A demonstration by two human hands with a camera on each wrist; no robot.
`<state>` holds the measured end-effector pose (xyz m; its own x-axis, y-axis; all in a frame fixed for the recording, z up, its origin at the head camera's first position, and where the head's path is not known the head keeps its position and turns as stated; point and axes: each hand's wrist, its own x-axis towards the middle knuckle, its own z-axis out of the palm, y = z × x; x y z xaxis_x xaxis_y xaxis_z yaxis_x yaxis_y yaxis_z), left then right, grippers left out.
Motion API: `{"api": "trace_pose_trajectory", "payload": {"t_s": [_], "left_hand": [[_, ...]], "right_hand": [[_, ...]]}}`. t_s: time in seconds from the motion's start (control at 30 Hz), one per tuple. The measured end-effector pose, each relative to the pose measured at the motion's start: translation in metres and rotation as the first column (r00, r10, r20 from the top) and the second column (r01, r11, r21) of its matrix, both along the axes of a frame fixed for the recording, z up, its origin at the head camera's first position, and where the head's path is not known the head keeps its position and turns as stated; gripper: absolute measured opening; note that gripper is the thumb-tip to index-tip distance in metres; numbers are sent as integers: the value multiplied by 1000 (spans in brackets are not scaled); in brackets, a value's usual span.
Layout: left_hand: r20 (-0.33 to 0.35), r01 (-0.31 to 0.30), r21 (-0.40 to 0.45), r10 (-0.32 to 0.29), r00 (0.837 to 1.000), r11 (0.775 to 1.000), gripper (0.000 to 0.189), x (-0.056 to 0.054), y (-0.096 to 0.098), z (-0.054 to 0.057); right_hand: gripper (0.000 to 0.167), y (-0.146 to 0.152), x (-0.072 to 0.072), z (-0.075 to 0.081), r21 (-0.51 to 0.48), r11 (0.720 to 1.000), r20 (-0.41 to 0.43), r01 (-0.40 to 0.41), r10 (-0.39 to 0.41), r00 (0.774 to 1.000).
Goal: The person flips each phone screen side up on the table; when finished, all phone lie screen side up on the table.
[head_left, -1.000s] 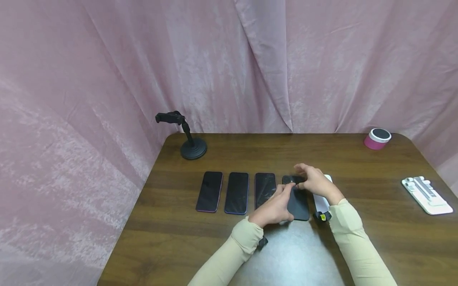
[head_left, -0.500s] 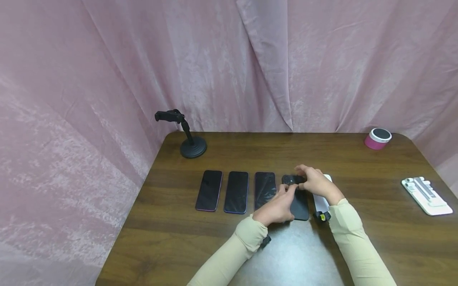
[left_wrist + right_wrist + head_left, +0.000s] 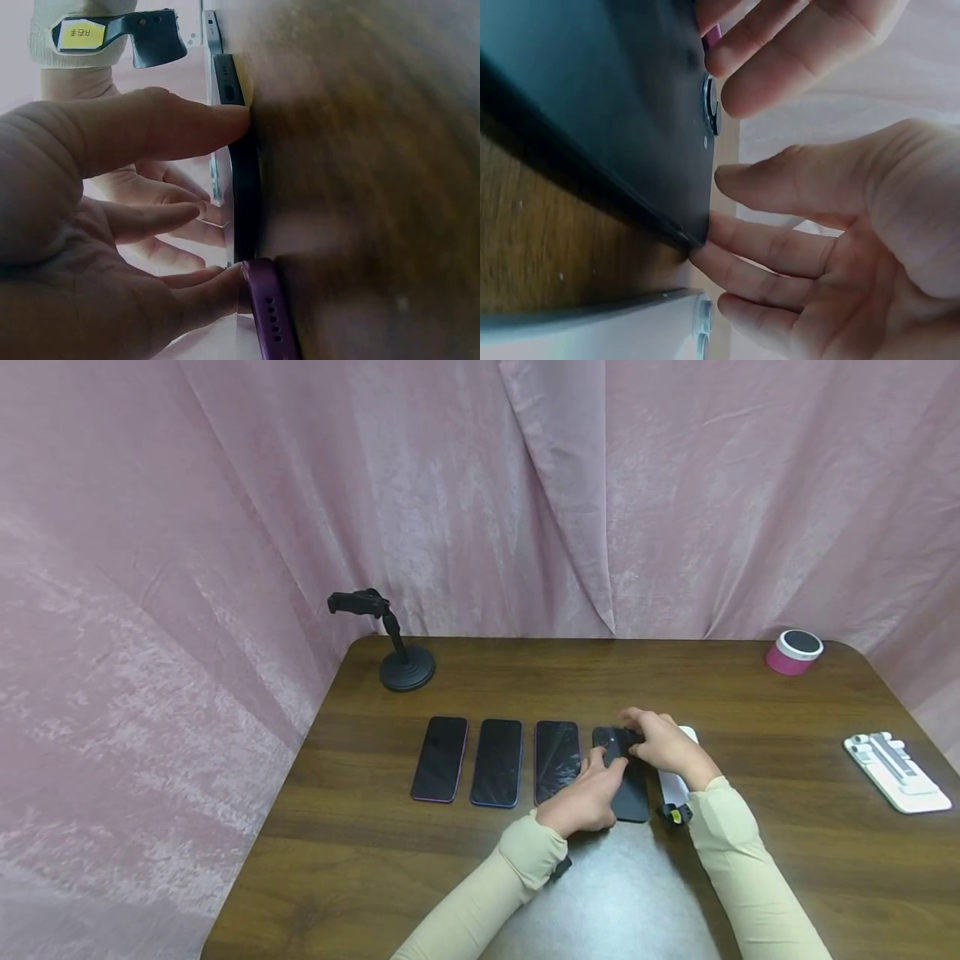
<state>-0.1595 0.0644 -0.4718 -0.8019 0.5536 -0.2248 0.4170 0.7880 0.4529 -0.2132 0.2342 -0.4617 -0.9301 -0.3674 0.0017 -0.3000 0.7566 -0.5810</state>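
A black phone lies back up on the wooden table, its camera bump toward the far end. My left hand is at its near left side. In the left wrist view that thumb lies against the phone's near edge, while a lower fingertip reaches its side beside a purple-edged phone. My right hand is over the far right corner; in the right wrist view its fingertips touch the black phone's corner, with the thumb raised apart. A white phone lies partly under the right wrist.
Three dark-screened phones lie in a row to the left, the leftmost phone farthest out. A black phone stand is at the back left. A pink-and-white round container and a white phone-shaped holder are at the right.
My left fingers have drawn back slightly from near the camera bump, toward me. The right hand has barely shifted, and the black phone lies almost where it was.
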Motion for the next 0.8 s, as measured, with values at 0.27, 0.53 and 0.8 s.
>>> {"api": "trace_pose_trajectory", "payload": {"t_s": [0.27, 0.53, 0.8], "left_hand": [[13, -60, 3, 60, 998, 998, 84, 5, 2, 1], [52, -109, -1, 109, 993, 994, 90, 9, 7, 1], [0, -118, 21, 118, 993, 993, 91, 11, 6, 4]], "right_hand": [[37, -2, 2, -3, 0, 1000, 37, 28, -28, 999], [28, -7, 6, -4, -21, 997, 30, 74, -73, 997], [32, -11, 7, 4, -48, 996, -15, 76, -77, 997]]}}
